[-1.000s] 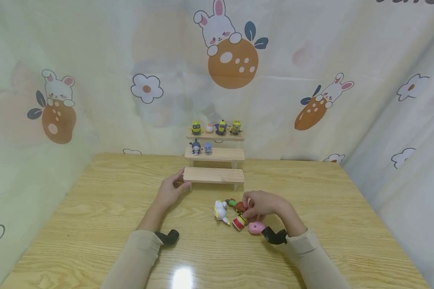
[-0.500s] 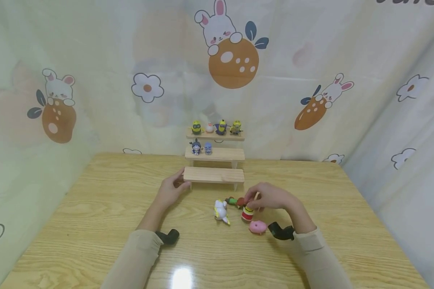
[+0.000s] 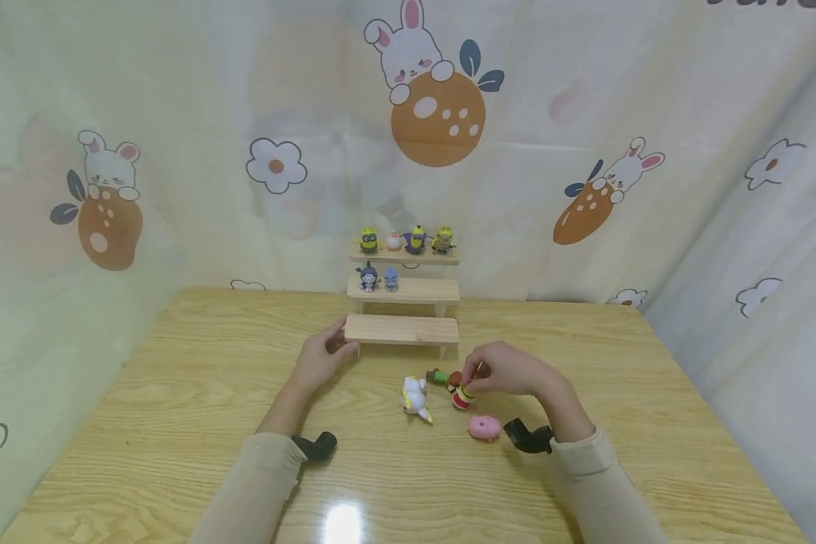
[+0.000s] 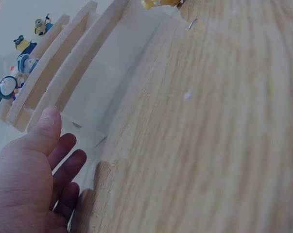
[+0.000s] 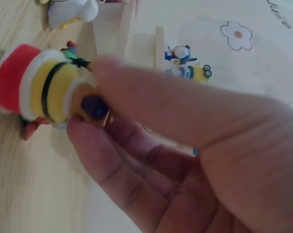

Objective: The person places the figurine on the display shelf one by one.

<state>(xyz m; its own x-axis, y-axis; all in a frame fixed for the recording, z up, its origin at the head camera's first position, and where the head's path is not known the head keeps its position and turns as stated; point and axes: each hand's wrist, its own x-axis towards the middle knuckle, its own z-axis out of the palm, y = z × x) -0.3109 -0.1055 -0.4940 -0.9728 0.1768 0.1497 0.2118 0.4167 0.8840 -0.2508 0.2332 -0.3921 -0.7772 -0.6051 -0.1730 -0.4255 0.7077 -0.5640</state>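
My right hand (image 3: pixel 506 370) pinches a Minion figurine (image 5: pixel 51 85) between thumb and fingertips; its base is red and white, its body yellow with a black band. In the right wrist view it lies sideways, one goggle eye showing beside the fingers. My left hand (image 3: pixel 318 361) holds the left end of the lowest step of a wooden tiered display shelf (image 3: pixel 401 329), thumb (image 4: pixel 48 119) on the step's edge and some fingers partly hidden. Near the right hand lie a green-and-brown figurine (image 3: pixel 442 377), a white-and-yellow figurine (image 3: pixel 415 399) and a pink pig figurine (image 3: pixel 484 428).
On the shelf's top step stand several figurines, including a caped Minion (image 3: pixel 417 240). Its middle step bears a dark blue figurine (image 3: pixel 368 278) and a pale blue one (image 3: pixel 391 280). A printed curtain (image 3: pixel 313 227) hangs behind the wooden table (image 3: pixel 211 408).
My right hand has lifted the Minion figurine from the group and shifted it slightly right and away from me, uncovering the pig. The left hand has stayed at the shelf.
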